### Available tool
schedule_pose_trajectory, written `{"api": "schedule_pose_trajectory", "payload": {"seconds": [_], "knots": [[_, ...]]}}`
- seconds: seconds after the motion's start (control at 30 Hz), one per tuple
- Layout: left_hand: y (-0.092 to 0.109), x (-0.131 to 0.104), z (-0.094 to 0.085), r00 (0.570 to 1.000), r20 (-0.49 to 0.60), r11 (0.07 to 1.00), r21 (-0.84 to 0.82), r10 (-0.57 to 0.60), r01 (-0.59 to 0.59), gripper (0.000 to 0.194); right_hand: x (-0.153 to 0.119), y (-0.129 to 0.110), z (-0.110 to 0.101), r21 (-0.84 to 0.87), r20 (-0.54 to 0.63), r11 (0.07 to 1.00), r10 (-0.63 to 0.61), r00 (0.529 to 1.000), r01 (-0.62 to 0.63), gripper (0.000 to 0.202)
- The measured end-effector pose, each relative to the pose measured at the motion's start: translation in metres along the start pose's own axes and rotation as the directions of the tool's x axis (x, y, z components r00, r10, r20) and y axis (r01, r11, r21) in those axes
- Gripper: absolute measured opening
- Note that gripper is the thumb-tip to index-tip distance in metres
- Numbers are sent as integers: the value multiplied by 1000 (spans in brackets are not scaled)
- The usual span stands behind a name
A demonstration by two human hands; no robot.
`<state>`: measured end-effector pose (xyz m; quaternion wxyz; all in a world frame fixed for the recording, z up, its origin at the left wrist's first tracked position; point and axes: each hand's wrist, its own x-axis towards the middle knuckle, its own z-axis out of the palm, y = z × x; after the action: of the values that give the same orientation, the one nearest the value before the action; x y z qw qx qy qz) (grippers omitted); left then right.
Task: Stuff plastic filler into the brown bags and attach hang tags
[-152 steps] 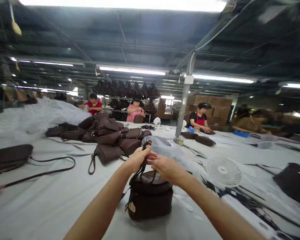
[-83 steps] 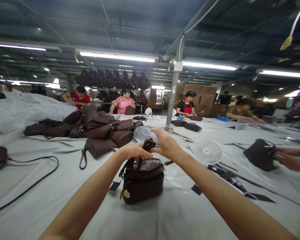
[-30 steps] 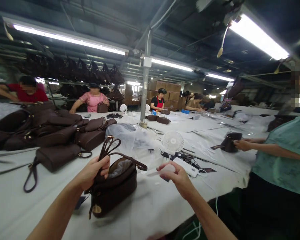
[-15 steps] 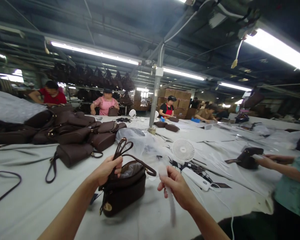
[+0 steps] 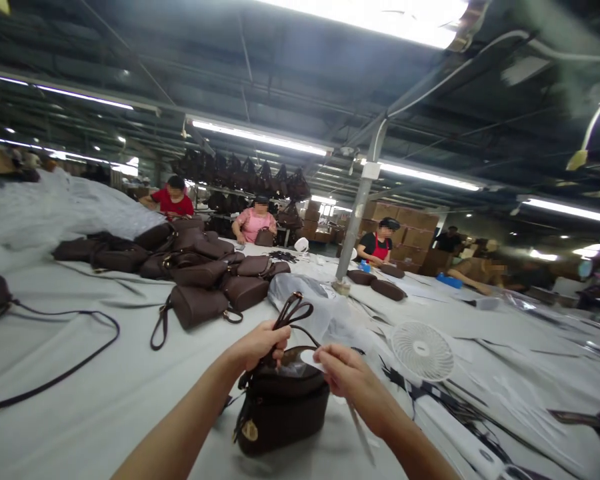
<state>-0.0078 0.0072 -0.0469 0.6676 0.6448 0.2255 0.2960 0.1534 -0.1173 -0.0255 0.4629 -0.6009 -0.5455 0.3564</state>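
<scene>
A dark brown handbag [image 5: 285, 410] stands upright on the white-covered table, its top open and greyish lining showing inside. My left hand [image 5: 265, 343] is closed round the bag's looped strap [image 5: 295, 310] above its left end. A white strip [image 5: 361, 433] is pinched in my right hand [image 5: 343, 370], at the right side of the bag's opening; one end of the strip points over the opening and the other hangs down beside the bag. A round gold-coloured tag [image 5: 250, 430] hangs at the bag's lower left.
Several brown bags [image 5: 200, 273] lie piled at the left, beside clear plastic [image 5: 55, 207]. A white fan [image 5: 423, 351] and dark straps lie right of my hands. Behind stand a metal post [image 5: 360, 213] and people at work. A long strap [image 5: 80, 363] curves at the far left.
The view has swung right to left, shifting the scene rightward. My right hand has moved closer to the bag, bringing the strip's end over the opening. My left hand still grips the strap.
</scene>
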Motion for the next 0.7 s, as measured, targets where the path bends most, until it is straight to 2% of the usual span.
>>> {"api": "schedule_pose_trajectory", "payload": {"seconds": [0.07, 0.17, 0.23, 0.3, 0.4, 0.47, 0.6, 0.67, 0.7], "knots": [[4, 1, 0, 999, -15, 998, 44, 34, -33, 30, 10, 3, 8, -65, -38, 996, -66, 997, 64, 21], [12, -1, 2, 995, -26, 984, 153, 91, -86, 20, 29, 13, 24, -133, -171, 975, -201, 965, 180, 12], [18, -4, 5, 992, 14, 936, 330, 124, -122, 12, 41, 17, 35, -62, -240, 981, -194, 951, 184, 12], [24, -7, 7, 986, 55, 824, 544, 157, -161, 10, 50, 20, 45, 116, -278, 983, -103, 955, 140, 16], [28, -14, 8, 977, 97, 694, 691, 191, -204, 11, 58, 19, 53, 447, -272, 889, 29, 962, 100, 28], [28, -16, 8, 976, 100, 666, 717, 194, -206, 10, 58, 17, 53, 556, -247, 823, 28, 969, 117, 39], [23, -16, 11, 971, -27, 656, 742, 236, -139, 9, 46, 9, 50, 567, -97, 814, -84, 992, 125, 48], [20, -13, 13, 970, -26, 690, 707, 240, -152, 8, 42, 6, 50, 561, -50, 818, -120, 992, 127, 44], [18, -11, 15, 971, -6, 703, 690, 241, -170, 9, 42, 6, 51, 558, -81, 818, -112, 990, 138, 42]]}}
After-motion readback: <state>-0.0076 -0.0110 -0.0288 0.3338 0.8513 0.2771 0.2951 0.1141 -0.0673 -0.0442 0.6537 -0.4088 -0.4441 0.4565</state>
